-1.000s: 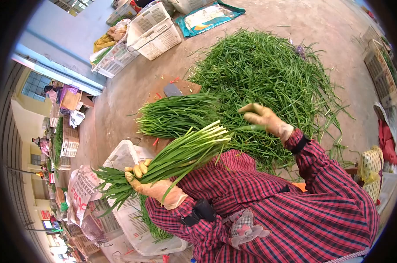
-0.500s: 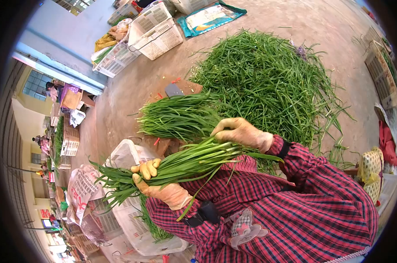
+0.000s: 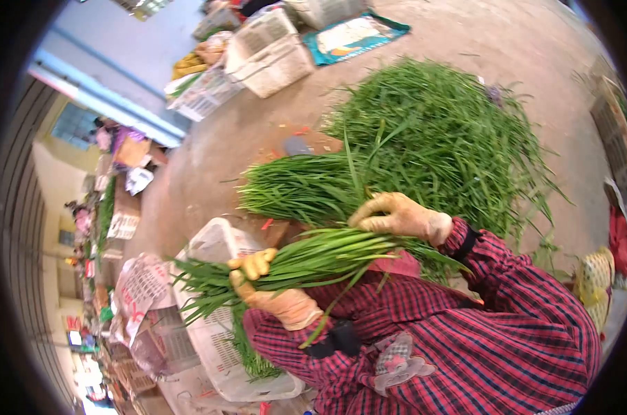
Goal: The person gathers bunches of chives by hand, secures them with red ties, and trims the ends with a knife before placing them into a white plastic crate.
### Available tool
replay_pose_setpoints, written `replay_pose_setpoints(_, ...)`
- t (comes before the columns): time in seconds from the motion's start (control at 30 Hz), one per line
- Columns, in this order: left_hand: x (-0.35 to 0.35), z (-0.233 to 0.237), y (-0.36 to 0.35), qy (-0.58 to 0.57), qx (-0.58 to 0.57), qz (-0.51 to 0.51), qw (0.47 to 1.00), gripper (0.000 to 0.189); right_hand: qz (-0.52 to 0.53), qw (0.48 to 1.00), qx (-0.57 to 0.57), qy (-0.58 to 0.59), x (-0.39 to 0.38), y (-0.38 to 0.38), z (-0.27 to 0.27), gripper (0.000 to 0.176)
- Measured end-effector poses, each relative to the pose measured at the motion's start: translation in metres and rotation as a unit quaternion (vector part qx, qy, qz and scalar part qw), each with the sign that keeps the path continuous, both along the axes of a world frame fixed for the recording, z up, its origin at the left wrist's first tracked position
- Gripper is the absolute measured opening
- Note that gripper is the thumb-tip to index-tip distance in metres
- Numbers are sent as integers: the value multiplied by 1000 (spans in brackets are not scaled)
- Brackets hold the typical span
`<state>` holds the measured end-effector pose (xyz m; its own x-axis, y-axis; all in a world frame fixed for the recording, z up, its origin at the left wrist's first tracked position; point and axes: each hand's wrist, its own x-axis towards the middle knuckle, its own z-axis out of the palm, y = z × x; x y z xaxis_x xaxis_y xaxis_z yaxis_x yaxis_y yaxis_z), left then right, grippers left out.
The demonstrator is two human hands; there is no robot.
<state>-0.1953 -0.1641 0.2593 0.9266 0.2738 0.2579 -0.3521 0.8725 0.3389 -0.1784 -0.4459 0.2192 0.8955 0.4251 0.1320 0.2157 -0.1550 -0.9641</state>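
My left hand (image 3: 275, 294), in a pale glove, is wrapped around the leafy part of a bunch of garlic chives (image 3: 327, 259). The pale stem ends point right, towards my right hand (image 3: 403, 218), which is also gloved. Its thumb and fingers pinch together just above those ends, and a few blurred leaves (image 3: 355, 169) stick up from the fingertips. Exactly how those leaves are gripped is hidden. Beyond the hands lies a neat stack of chives (image 3: 296, 183), with a large loose heap of chives (image 3: 431, 131) behind it on the floor.
Below my left arm stands a white plastic crate (image 3: 220, 377) with chives inside. A grey blade-like piece (image 3: 297, 145) lies on a brown board (image 3: 324, 142) beside the stack. More crates (image 3: 275, 72) and a teal sack (image 3: 355, 38) are at the back. Printed sacks (image 3: 144, 283) lie left.
The whole scene has shifted right in view. Blurred leaves now rise at my right fingertips where none stood before. My left hand keeps its hold on the bunch.
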Motion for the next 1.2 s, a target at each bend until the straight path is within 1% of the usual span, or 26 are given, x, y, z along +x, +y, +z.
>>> replay_pose_setpoints(0.07,-1,-2,5,14,30,14,999,13,21,997,-33,-60,6,11,0,26)
replay_pose_setpoints(0.13,-3,-5,11,4,45,14,999,14,11,999,-35,2,0,18,4,20)
replay_pose_setpoints(0.2,-6,-4,10,39,36,32,998,13,-27,994,-61,-87,-5,18,-1,16)
replay_pose_setpoints(0.23,-8,-2,8,61,34,47,996,14,-36,996,-49,-68,-7,14,-2,15)
replay_pose_setpoints(0.27,-8,-4,10,50,47,44,997,15,-47,997,-39,-48,-9,4,-3,15)
replay_pose_setpoints(0.33,-9,-2,13,52,42,60,996,15,-113,992,-55,10,-9,-19,-14,15)
replay_pose_setpoints(0.37,-9,-2,15,48,42,68,996,15,-164,984,-68,14,-7,-36,-36,15)
replay_pose_setpoints(0.4,-10,-1,17,70,33,84,993,14,-216,973,-81,19,-3,-55,-65,14)
replay_pose_setpoints(0.43,-10,0,18,92,22,98,991,14,-273,951,-145,3,-2,-78,-103,15)
replay_pose_setpoints(0.47,-9,1,18,87,20,104,991,14,-327,922,-207,-15,-4,-101,-138,17)
replay_pose_setpoints(0.53,-6,0,19,126,7,154,980,12,-337,886,-310,68,-17,-129,-182,21)
replay_pose_setpoints(0.6,9,-20,34,134,-32,139,981,14,-267,939,-203,76,-36,-101,-152,35)
replay_pose_setpoints(0.63,8,-11,25,158,-32,161,974,16,-206,970,-102,82,-38,-80,-147,48)
replay_pose_setpoints(0.67,8,2,14,189,-8,195,962,15,-141,985,-4,96,-36,-62,-139,63)
replay_pose_setpoints(0.7,12,0,12,207,-14,186,960,14,-85,980,60,171,-37,-45,-110,78)
replay_pose_setpoints(0.73,14,3,6,191,-22,159,968,13,-36,962,117,245,-39,-27,-81,93)
replay_pose_setpoints(0.77,15,4,1,199,-29,140,970,16,-5,968,154,200,-34,-6,-64,106)
replay_pose_setpoints(0.8,17,7,4,189,-4,120,975,20,-32,969,145,197,-27,-1,-62,94)
replay_pose_setpoints(0.87,12,21,6,210,169,136,953,24,-83,955,180,220,-7,3,-67,82)
replay_pose_setpoints(0.9,13,23,15,145,278,113,943,24,-47,948,226,220,-6,0,-50,67)
replay_pose_setpoints(0.93,14,25,18,147,278,114,942,24,-51,956,229,177,-10,6,-33,59)
replay_pose_setpoints(1.0,17,34,17,79,418,91,901,22,-79,963,192,174,-10,4,-37,52)
replay_pose_setpoints(1.03,21,23,16,102,467,104,872,23,-80,962,194,175,-8,6,-43,52)
replay_pose_setpoints(1.1,24,28,14,107,480,117,863,23,-77,966,132,209,1,9,-56,46)
replay_pose_setpoints(1.13,22,40,10,115,492,128,853,24,-79,965,131,212,-1,11,-50,46)
replay_pose_setpoints(1.2,18,63,15,132,481,111,860,21,-87,960,156,215,-9,21,-32,36)
